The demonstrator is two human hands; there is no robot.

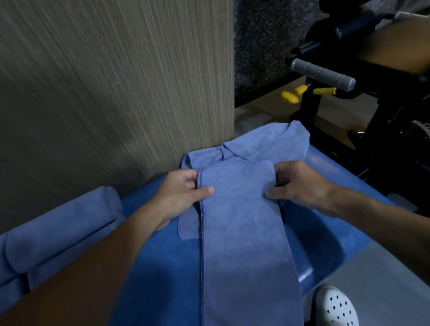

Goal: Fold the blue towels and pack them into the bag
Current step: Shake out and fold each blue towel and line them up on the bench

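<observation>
A long blue microfibre towel (242, 242), already folded into a narrow strip, lies down the middle of the blue padded counter (153, 283), running from the near edge towards the far edge. The left hand (182, 195) pinches the strip's far left corner, thumb on top and fingers curled under the hem. The right hand (298, 189) grips the far right edge the same way.

A single loose layer (187, 228) pokes out from under the strip's left side. If the far end is folded towards the near edge as it is, that flap will likely stay crooked and make a lumpy bundle. The strip's far end overlaps a crumpled blue towel (261, 144) at the far edge, which could be dragged along with the lift. The near end seems to overhang the counter, so a strong pull might slide it off. Finished blue bundles (59, 230) sit at the left edge. No bag is in view.
</observation>
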